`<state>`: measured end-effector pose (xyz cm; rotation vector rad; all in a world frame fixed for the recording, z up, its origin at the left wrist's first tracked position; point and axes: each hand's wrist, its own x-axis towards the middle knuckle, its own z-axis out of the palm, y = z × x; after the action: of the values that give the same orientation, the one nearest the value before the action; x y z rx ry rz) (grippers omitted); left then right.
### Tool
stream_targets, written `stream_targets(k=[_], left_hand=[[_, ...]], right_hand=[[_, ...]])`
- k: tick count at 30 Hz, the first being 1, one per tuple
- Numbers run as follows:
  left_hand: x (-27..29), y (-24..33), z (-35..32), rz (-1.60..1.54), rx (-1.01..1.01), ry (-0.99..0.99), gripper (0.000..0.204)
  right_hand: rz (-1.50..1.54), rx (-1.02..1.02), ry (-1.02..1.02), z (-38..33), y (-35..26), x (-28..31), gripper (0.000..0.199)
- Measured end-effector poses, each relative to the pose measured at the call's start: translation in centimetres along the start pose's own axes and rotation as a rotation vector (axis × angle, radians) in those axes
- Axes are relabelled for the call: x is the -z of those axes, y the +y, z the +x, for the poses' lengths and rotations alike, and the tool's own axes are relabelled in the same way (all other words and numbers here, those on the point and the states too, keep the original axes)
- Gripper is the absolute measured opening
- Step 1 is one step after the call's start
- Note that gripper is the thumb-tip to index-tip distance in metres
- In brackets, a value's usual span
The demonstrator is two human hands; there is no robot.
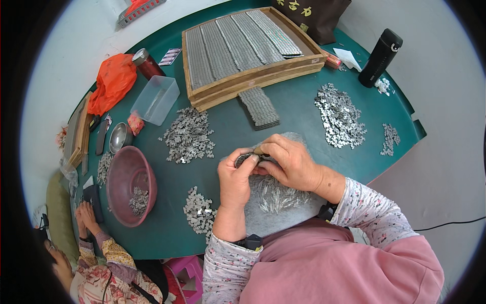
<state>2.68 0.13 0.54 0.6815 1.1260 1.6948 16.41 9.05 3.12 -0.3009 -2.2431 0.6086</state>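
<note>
Close together over a grey cloth-covered board [296, 137], my two hands work on one small piece. My left hand [235, 177] is closed, its thumb and fingers pinching a short dark stack of metal plates [244, 160]. The right hand [296, 164] is closed too, its fingertips pressed to the same stack; a small tan thing shows at them, too hidden to name. Below my hands, a loose heap of thin silvery pins [281, 195] lies on the cloth. Beyond them rests a strip of linked metal pieces [259, 107].
Heaps of small metal pieces [190, 137] lie left and right [340, 119]. A wooden tray [255, 83] holds long linked strips. Nearby stand a pink bowl [114, 190], clear plastic box [169, 101] and black flask [379, 58]. Another person's hands [87, 218] rest at lower left.
</note>
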Motion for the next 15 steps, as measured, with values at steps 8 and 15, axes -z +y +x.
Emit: stream_targets(k=[8,15], left_hand=[[0.0,0.2,0.0,-0.115,0.089,0.034,0.009],[-0.4,-0.1,0.1,0.199,0.128,0.015,0.011]], right_hand=[[-0.076,0.031,-0.039,0.6,0.1,0.5,0.028],[0.046,-0.336,-0.211,0.2,0.5,1.5,0.016]])
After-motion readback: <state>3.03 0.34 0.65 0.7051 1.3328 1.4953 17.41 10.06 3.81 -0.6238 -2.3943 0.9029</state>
